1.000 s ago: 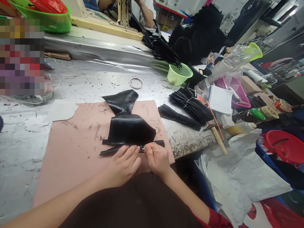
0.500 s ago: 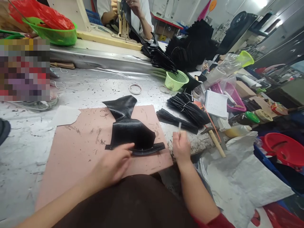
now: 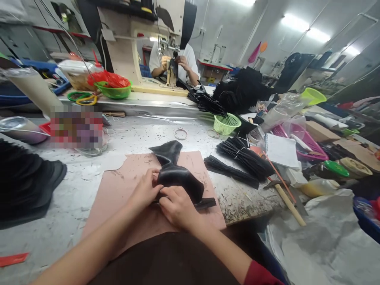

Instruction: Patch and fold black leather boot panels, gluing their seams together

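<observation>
A shiny black leather piece with a narrow middle lies on a pink board in front of me. Along its near edge runs a black zipper strip, whose right end sticks out past the leather. My left hand pinches the leather's near left corner, thumb in front and fingers behind. Right beside it, my right hand is closed over the near edge, fingertips almost meeting the left thumb. Both hands cover the strip's left part, and whatever else the right fingers hold is hidden.
Bundled black strips and a wooden-handled hammer lie to the right. A green basket stands behind. Stacked black pieces are at the left. Across the table a person's hands work at a sewing machine.
My right hand has come left from beside the board onto the near edge; the small pale stick it held no longer shows. My left hand now pinches the leather's corner. The view has tilted up.
</observation>
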Demonstrator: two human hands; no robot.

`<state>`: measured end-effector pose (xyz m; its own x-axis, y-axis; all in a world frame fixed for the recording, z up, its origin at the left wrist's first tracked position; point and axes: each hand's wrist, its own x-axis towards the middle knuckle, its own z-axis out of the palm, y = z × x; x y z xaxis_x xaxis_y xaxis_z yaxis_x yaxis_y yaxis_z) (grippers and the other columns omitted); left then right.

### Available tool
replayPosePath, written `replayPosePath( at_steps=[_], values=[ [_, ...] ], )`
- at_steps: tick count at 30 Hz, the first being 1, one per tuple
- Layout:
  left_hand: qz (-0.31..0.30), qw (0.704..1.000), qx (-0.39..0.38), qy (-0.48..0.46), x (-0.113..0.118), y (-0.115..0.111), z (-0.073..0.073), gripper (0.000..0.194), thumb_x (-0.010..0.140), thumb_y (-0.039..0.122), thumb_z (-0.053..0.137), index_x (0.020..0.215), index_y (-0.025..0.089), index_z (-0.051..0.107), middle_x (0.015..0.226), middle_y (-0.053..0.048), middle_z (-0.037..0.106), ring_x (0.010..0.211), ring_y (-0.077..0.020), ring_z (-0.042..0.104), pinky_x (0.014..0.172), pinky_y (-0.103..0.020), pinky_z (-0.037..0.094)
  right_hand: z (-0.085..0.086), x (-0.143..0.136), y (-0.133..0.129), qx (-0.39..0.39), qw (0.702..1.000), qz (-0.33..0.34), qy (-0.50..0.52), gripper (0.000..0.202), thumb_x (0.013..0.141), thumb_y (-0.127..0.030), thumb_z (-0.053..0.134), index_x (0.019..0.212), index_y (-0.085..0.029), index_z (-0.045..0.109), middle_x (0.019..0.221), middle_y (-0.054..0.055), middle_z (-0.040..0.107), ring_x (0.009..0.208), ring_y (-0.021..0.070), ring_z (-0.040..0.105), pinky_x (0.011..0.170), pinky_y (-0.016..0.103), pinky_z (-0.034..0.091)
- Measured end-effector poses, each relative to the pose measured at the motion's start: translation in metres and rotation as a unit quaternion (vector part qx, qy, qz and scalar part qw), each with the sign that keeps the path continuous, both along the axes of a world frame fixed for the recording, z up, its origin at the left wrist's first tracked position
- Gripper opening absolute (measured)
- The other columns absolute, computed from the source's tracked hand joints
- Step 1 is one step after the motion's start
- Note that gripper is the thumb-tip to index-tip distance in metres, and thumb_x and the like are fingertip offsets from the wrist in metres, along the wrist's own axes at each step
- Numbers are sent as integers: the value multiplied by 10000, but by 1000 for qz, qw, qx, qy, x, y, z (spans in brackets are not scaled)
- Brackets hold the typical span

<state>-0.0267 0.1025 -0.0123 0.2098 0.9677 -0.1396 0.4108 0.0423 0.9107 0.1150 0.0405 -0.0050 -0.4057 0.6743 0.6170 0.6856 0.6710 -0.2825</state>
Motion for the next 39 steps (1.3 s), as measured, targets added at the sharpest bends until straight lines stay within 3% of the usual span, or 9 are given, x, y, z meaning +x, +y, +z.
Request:
replayPosePath(
  at_steps=[5, 10, 13, 16, 21, 26, 29, 32, 39],
  values=[
    [-1, 996, -66, -60, -9, -24, 8, 473, 612, 183, 539, 1055, 220, 379, 625, 78, 477, 530, -118, 504, 522, -241, 399, 22, 25, -11, -65, 960, -74, 263, 64, 819, -157, 472, 777, -205, 463, 861, 49, 563, 841, 160, 554, 745, 314, 474],
    [8, 981, -138, -138, -6, -41, 19, 495, 616, 215, 539, 1065, 196, 331, 609, 80, 479, 520, -96, 480, 498, -206, 350, 16, 15, -19, 80, 994, 68, -38, 52, 794, -169, 516, 816, -189, 559, 954, 88, 628, 786, 193, 556, 656, 322, 473],
    [21, 975, -150, -163, -3, -42, 26, 489, 616, 216, 539, 1062, 188, 341, 593, 89, 453, 511, -83, 446, 501, -200, 327, 9, -1, -19, 141, 988, 57, -10, 164, 791, -78, 442, 776, -172, 576, 866, 90, 649, 714, 180, 562, 599, 303, 465],
    [26, 973, -152, -172, -7, -44, 25, 563, 574, 185, 573, 1083, 188, 333, 565, 105, 421, 475, -79, 409, 476, -201, 294, 12, 9, -22, -7, 981, 10, 196, 105, 788, -143, 492, 754, -188, 580, 821, 72, 637, 765, 183, 597, 650, 310, 500],
    [30, 970, -166, -178, -20, -57, 10, 651, 547, 171, 611, 1117, 223, 302, 538, 116, 400, 450, -90, 419, 457, -208, 255, 20, 65, -29, -211, 846, -115, 476, 157, 774, -316, 583, 666, -202, 584, 863, 70, 658, 754, 197, 645, 651, 328, 534],
    [7, 943, -218, -250, -17, -67, 11, 657, 519, 282, 679, 1064, 225, 317, 582, 91, 465, 496, -94, 454, 490, -218, 280, 14, 49, -38, -89, 986, -16, 143, 333, 678, -431, 676, 929, -218, 628, 940, 107, 653, 848, 250, 624, 697, 359, 523],
    [14, 942, -211, -262, -9, -69, 20, 617, 554, 293, 659, 1066, 223, 322, 627, 74, 494, 543, -96, 470, 532, -227, 312, 5, 14, -40, 62, 996, 36, 61, 175, 841, -330, 494, 828, -201, 611, 795, 81, 661, 695, 199, 615, 594, 317, 495],
    [20, 946, -198, -256, -4, -70, 26, 607, 543, 190, 639, 1071, 213, 339, 619, 80, 484, 551, -91, 455, 542, -224, 314, 0, -2, -44, 23, 986, 36, 161, 192, 852, -231, 469, 705, -198, 588, 698, 47, 636, 614, 159, 599, 526, 271, 483],
    [-4, 976, -169, -139, -16, -81, 15, 590, 586, 99, 521, 1128, 230, 330, 624, 93, 428, 557, -104, 453, 538, -229, 330, -1, 81, -49, -279, 779, -143, 543, 190, 685, -411, 668, 708, -224, 649, 645, 49, 651, 604, 227, 635, 495, 373, 520]
  ],
)
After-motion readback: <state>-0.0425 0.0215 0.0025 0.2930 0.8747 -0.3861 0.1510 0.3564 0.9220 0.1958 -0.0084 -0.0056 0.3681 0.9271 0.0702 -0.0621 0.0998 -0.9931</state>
